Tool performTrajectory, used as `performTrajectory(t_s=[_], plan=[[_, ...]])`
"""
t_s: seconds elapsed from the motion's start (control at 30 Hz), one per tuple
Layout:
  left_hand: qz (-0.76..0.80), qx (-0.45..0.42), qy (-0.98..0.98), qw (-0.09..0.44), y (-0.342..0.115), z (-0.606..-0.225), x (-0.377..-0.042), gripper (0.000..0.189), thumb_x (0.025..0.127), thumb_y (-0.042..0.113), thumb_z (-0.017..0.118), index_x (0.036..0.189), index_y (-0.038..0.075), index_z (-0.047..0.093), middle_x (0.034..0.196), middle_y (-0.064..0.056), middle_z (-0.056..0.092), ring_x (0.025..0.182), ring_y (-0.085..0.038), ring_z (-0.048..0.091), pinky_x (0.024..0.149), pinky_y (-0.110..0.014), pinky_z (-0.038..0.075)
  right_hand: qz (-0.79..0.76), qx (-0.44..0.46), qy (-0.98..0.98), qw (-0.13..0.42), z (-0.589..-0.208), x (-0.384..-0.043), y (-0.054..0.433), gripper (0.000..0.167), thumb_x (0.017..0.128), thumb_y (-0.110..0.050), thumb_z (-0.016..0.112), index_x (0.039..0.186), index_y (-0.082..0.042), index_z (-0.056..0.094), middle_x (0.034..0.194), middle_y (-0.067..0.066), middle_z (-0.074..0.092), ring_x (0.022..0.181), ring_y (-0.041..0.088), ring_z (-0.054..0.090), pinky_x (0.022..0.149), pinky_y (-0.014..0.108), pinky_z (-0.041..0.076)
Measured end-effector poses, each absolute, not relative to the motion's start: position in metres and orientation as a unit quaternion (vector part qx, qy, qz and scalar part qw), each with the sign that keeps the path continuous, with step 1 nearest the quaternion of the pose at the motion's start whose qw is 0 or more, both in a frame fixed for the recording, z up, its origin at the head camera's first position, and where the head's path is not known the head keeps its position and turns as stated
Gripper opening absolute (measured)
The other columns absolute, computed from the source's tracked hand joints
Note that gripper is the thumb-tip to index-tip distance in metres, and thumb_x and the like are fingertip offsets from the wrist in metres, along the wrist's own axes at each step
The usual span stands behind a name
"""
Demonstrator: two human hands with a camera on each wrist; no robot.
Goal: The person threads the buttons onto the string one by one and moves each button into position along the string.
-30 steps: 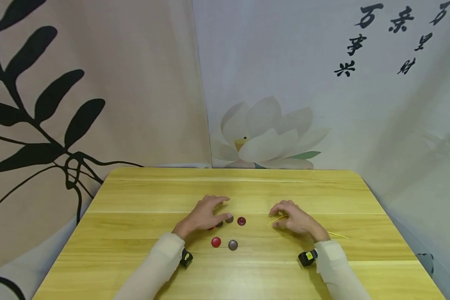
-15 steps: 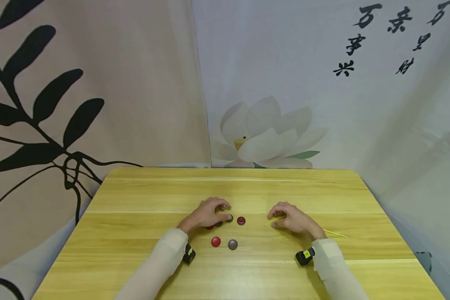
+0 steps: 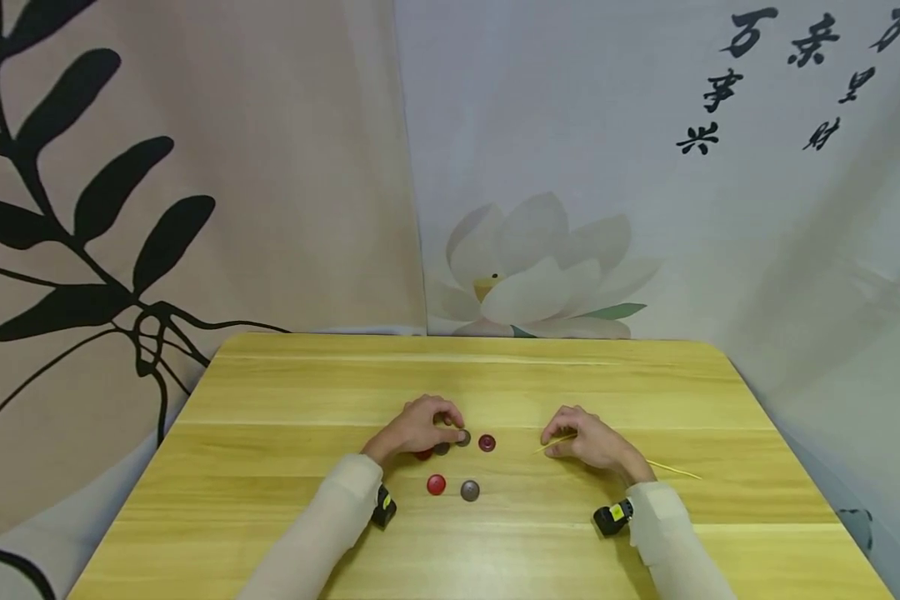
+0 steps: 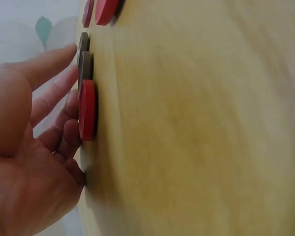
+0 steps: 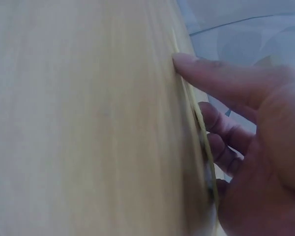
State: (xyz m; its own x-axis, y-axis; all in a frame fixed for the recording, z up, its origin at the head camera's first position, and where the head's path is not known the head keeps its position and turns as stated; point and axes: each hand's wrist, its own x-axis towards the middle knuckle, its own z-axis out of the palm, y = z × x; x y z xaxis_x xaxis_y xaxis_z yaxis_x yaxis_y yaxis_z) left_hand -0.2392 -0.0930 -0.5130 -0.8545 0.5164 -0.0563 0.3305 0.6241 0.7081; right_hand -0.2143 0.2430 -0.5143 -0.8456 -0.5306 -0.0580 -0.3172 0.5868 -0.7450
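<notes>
L hand (image 3: 416, 427): fingers (image 4: 54, 93) part-curled at grey disc (image 3: 464, 437), can't tell if gripped; R hand (image 3: 591, 439) pinches yellow string (image 3: 675, 469). I'd say prob pick-up step, next needs firm L pinch

Indoors here, a curtained-off tabletop workspace, hard to call as home, office or studio behind all that fabric! Front and centre, a light wood-grain table (image 3: 607, 375), rounded at both far corners. Now past the far edge: a beige curtain (image 3: 285, 167) to the left, meeting a whitish curtain (image 3: 570, 108) just left of that edge's midpoint. Beyond the far left corner, a bold black leafy plant print (image 3: 120, 192)! Right above the far edge, a pale lotus print (image 3: 543, 283); high beyond the far right corner, brush-style Chinese characters (image 3: 813, 40). And well in from the side edges, a left wrist camera (image 3: 384, 508) and a right wrist camera (image 3: 611, 519), clear signs of a recording setup!
</notes>
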Motion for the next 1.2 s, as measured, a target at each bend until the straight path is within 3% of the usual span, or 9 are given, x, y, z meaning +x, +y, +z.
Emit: performTrajectory(t_s=[0.2,0.5,0.73,1.03,1.2], plan=[[0.371,0.234,0.888,0.138,-0.0944,-0.514,-0.2373,0.006,0.088,0.029,0.075,0.089,0.025,0.072,0.089,0.01,0.062,0.095,-0.015,0.053,0.099,-0.055,0.029,-0.388,-0.235,0.88,0.141,-0.5202,-0.2151,0.2432,0.006,0.087,-0.022,0.076,0.088,-0.023,0.071,0.096,-0.006,0.061,0.105,0.022,0.047,0.098,0.056,0.029],[0.367,0.225,0.891,0.146,-0.0936,-0.5122,-0.2385,0.005,0.087,0.03,0.076,0.088,0.027,0.073,0.089,0.012,0.061,0.093,-0.013,0.052,0.099,-0.052,0.029,-0.379,-0.226,0.886,0.144,-0.5174,-0.2158,0.2398,0.007,0.087,-0.024,0.076,0.085,-0.025,0.07,0.093,-0.007,0.059,0.104,0.022,0.045,0.099,0.064,0.021],[0.378,0.204,0.887,0.169,-0.0945,-0.5083,-0.2408,0.007,0.087,0.028,0.077,0.087,0.023,0.072,0.091,0.007,0.061,0.09,-0.015,0.052,0.088,-0.042,0.04,-0.374,-0.218,0.89,0.141,-0.5157,-0.2175,0.237,0.009,0.087,-0.021,0.075,0.081,-0.025,0.07,0.09,-0.006,0.058,0.107,0.025,0.044,0.101,0.07,0.008],[0.381,0.181,0.884,0.2,-0.094,-0.5053,-0.2425,0.01,0.087,0.028,0.077,0.086,0.021,0.07,0.094,0.004,0.059,0.089,-0.017,0.051,0.081,-0.036,0.042,-0.363,-0.226,0.894,0.135,-0.514,-0.2148,0.2357,0.007,0.089,-0.022,0.073,0.083,-0.023,0.071,0.091,-0.008,0.058,0.103,0.022,0.046,0.099,0.064,0.018],[0.386,0.181,0.881,0.207,-0.0925,-0.5048,-0.2442,0.011,0.088,0.029,0.076,0.087,0.02,0.07,0.094,0.003,0.059,0.088,-0.017,0.051,0.079,-0.034,0.043,-0.373,-0.247,0.885,0.127,-0.5128,-0.2146,0.2397,0.008,0.09,-0.018,0.072,0.085,-0.023,0.071,0.09,-0.008,0.064,0.099,0.018,0.05,0.094,0.05,0.032]])
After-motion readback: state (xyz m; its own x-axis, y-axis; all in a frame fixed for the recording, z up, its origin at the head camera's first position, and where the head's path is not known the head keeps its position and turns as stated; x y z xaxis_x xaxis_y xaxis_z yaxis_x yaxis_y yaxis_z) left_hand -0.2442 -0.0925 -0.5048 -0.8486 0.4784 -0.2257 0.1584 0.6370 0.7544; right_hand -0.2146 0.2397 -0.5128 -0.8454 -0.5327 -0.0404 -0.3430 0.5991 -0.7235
